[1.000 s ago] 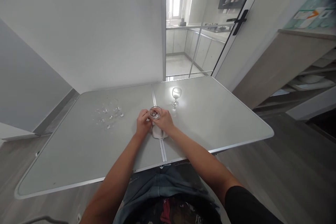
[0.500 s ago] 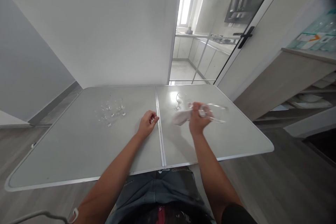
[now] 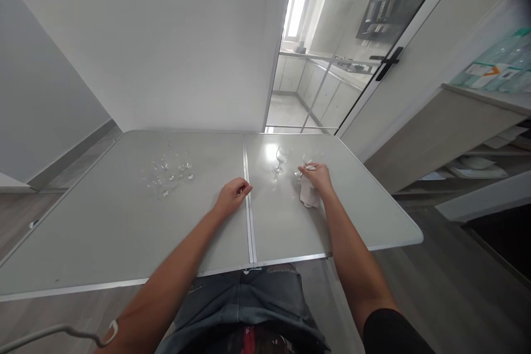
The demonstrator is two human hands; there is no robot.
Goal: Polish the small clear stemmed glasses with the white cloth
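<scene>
My right hand [image 3: 318, 176] grips a clear stemmed glass [image 3: 309, 159] that stands upright on the grey folding table [image 3: 124, 232], with a white cloth [image 3: 307, 194] hanging from under the palm. A second clear stemmed glass [image 3: 279, 159] stands just to the left of it. My left hand [image 3: 232, 194] rests by the table's middle seam with fingers loosely curled and nothing in it. Several more clear glasses [image 3: 169, 172] stand grouped on the left half of the table.
A white wall stands behind the table. A glass sliding door [image 3: 385, 61] opens onto a kitchen at the back right. Wooden shelving [image 3: 464, 133] with papers lies to the right. A white cable [image 3: 53, 334] runs by my left elbow.
My right hand carried the glass and cloth from the middle of the table to the right and set the glass upright beside the other one. My left hand let go and stayed by the seam.
</scene>
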